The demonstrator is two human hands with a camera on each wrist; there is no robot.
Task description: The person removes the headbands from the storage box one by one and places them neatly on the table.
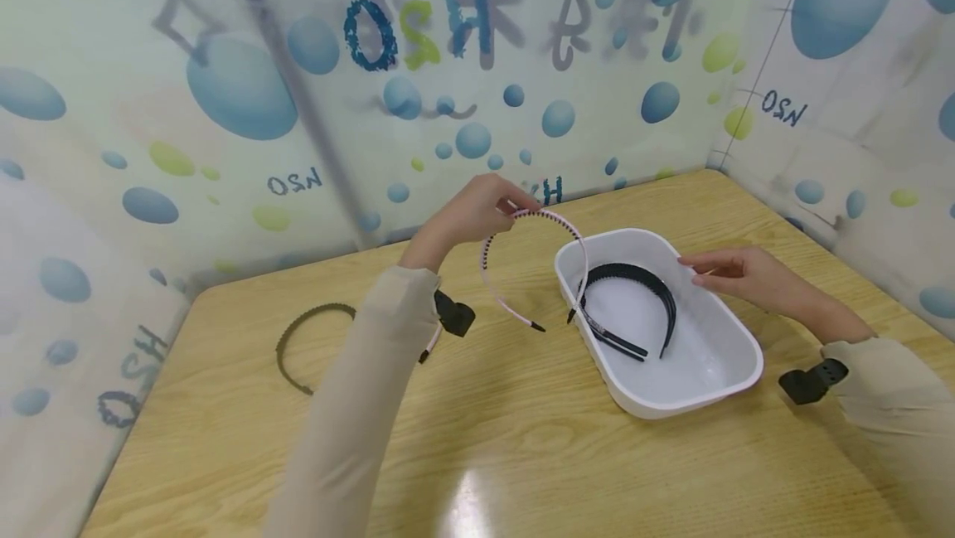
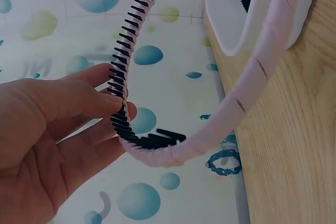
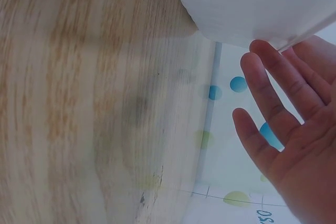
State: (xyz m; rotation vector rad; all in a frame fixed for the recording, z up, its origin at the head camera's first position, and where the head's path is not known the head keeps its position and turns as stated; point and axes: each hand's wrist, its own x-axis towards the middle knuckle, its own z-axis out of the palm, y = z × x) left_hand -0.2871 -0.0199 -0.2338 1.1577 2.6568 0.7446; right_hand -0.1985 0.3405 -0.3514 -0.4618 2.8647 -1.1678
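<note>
My left hand (image 1: 477,210) pinches the top of a pink headband (image 1: 580,252) between thumb and fingers, its ends hanging down near the basin. In the left wrist view, black comb teeth (image 2: 125,45) line the band's inner side. The white plastic basin (image 1: 690,397) stands on the table, and black headbands (image 1: 664,293) lie inside it. At the basin's far right rim, my right hand (image 1: 753,277) touches the edge with extended fingers. In the right wrist view, spread fingers (image 3: 273,72) show against the basin's outer wall, the thumb hidden.
On the wooden table (image 1: 522,438), a dark olive headband (image 1: 287,339) lies to the left, partly behind my left sleeve. A white band end with a dark tip (image 1: 428,349) shows beside that sleeve. A patterned curtain (image 1: 477,90) borders the table's far side.
</note>
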